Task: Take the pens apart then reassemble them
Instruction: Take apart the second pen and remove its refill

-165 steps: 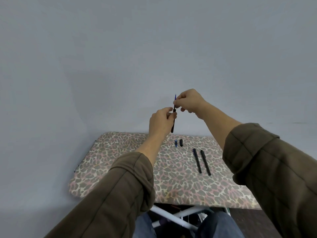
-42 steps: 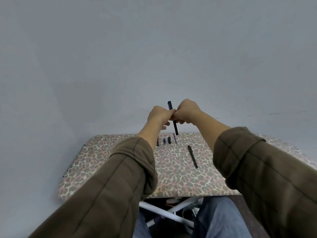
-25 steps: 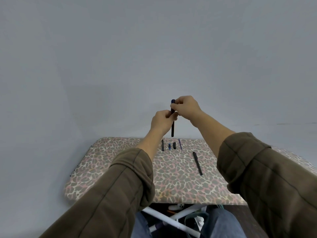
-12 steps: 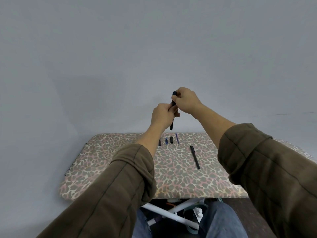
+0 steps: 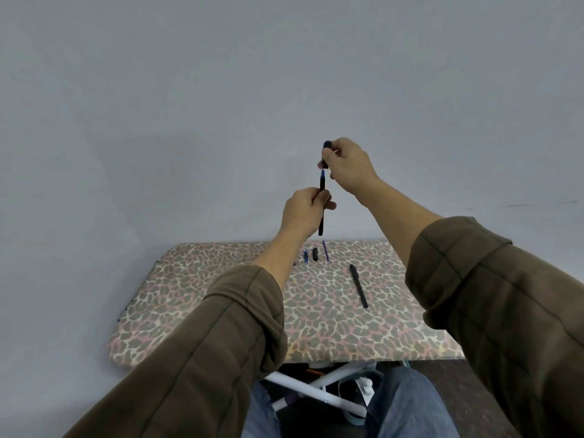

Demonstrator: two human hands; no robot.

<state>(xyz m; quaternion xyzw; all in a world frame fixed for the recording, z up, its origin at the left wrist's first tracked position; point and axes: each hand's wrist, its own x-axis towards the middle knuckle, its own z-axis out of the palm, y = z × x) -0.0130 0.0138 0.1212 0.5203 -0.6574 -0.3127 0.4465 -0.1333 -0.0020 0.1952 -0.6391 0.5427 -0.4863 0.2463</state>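
- Black pen barrel [image 5: 321, 216] is held upright in the air, above the far edge of the desk [image 5: 221, 295]; a blue tip is seen at its top end.
- Left hand [image 5: 306, 211]: fingers are curled tight round the barrel's middle.
- Right hand [image 5: 349, 167]: a dark cap [image 5: 325, 145] is pinched between thumb and fingers, straight above the barrel's tip. A small gap is seen between them, so they are not touching.
- Desk is covered in leopard print and set against a plain grey wall [image 5: 189, 105].
- Laid side by side on the far part of the desk: short blue piece [image 5: 306, 256], short black piece [image 5: 315, 253], thin blue refill [image 5: 325, 250].
- One whole black pen [image 5: 358, 286] is laid right of these, apart from them and angled.
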